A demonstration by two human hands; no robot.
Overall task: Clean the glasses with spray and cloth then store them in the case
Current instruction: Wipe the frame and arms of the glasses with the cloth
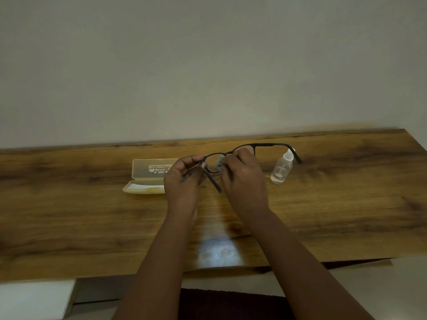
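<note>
Against plain wall (208,65), wooden table (92,215)

Glasses (245,153) between both hands, cloth-pinched

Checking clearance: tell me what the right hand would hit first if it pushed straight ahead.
Probably only the glasses it wipes; beyond them the right hand meets bare table, then wall. Depth is unclear.

Dark-framed glasses (245,151), temples unfolded, are held above the table between both hands. A pale blue cloth (219,163) presses one lens. The translucent case (147,179) lies open left of the hands; the clear spray bottle (282,167) stands to their right.
</note>
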